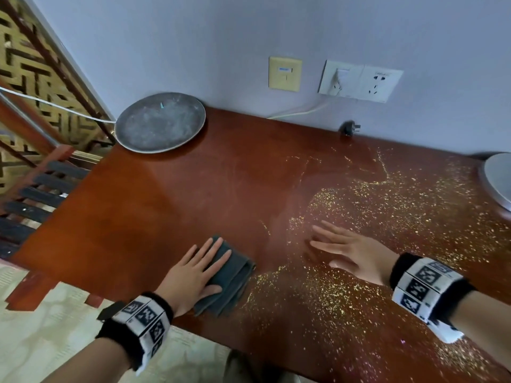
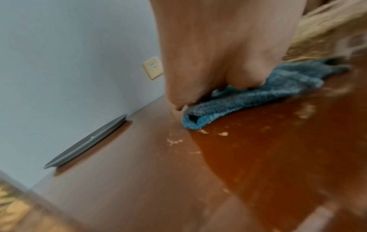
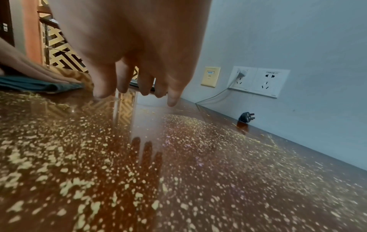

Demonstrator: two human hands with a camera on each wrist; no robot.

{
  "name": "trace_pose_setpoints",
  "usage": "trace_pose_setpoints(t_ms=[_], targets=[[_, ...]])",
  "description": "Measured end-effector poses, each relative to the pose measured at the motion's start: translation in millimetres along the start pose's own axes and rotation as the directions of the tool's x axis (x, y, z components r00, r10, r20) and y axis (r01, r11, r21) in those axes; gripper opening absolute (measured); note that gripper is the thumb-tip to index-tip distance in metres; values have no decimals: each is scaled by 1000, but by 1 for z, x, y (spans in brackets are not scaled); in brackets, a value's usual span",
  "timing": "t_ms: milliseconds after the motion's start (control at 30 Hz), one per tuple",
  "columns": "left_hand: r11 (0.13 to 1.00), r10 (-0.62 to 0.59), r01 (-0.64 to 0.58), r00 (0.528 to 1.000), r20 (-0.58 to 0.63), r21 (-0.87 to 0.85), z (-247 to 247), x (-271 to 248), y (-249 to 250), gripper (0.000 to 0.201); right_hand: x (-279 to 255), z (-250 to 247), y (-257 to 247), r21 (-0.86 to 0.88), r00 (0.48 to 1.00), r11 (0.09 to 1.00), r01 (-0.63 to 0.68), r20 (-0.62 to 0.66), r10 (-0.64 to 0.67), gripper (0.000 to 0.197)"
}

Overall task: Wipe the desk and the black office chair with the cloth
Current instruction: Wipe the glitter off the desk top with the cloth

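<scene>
A folded dark blue-grey cloth [image 1: 231, 280] [image 2: 258, 97] [image 3: 33, 84] lies on the reddish-brown desk [image 1: 171, 194] near its front edge. My left hand [image 1: 193, 272] [image 2: 218, 55] presses flat on the cloth with straight fingers. My right hand [image 1: 345, 247] [image 3: 139, 62] hovers open just above the desk to the right of the cloth, fingers spread and holding nothing. Yellow crumbs [image 1: 387, 217] [image 3: 139, 172] are scattered over the right half of the desk. The left half looks mostly free of crumbs. No black office chair is in view.
A grey round plate [image 1: 160, 123] [image 2: 85, 142] sits at the back left corner. Another round grey object [image 1: 497, 181] lies at the right edge. A black plug [image 1: 349, 128] [image 3: 246, 117] rests by the wall under the sockets [image 1: 359, 80]. A wooden chair [image 1: 41, 189] stands left.
</scene>
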State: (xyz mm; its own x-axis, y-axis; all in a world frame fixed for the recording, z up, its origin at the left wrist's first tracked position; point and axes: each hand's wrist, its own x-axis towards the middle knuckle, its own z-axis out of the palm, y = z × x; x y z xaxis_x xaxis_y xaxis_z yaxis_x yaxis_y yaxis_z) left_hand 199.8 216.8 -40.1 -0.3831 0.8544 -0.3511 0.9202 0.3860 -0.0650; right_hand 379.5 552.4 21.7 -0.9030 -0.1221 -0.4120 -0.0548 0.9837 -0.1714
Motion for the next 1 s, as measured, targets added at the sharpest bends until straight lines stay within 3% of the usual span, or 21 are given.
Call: trace_pose_setpoints(t_ms=[233, 333, 467, 567, 667, 767, 867, 1000], targets=[[997, 60, -70, 977, -206, -44, 10, 16, 82, 77, 1, 7, -26, 25, 999, 999, 37, 4, -37, 55], [994, 70, -84, 981, -181, -67, -2, 25, 99, 74, 10, 18, -50, 68, 990, 988, 138, 4, -139, 58], [994, 108, -108, 987, -118, 7, 0, -6, 69, 84, 15, 29, -66, 86, 976, 973, 212, 25, -215, 60], [990, 139, -139, 984, -111, 8, 11, -27, 60, 73, 15, 39, -73, 84, 963, 963, 255, 65, -261, 60], [994, 105, -108, 990, -95, -31, 14, -10, 90, 81, 12, 38, -76, 103, 964, 961, 257, 44, -263, 61], [990, 122, -132, 973, -195, -44, -5, 12, 136, 77, 2, 31, -65, 67, 980, 984, 168, 101, -174, 64], [990, 113, -122, 986, -120, -73, -16, 14, 137, 74, -5, 37, -55, 1, 972, 991, 134, 195, -131, 73], [996, 79, -76, 993, 88, -43, -6, -11, 97, 89, -8, 49, -51, -65, 975, 986, 150, 176, -137, 79]])
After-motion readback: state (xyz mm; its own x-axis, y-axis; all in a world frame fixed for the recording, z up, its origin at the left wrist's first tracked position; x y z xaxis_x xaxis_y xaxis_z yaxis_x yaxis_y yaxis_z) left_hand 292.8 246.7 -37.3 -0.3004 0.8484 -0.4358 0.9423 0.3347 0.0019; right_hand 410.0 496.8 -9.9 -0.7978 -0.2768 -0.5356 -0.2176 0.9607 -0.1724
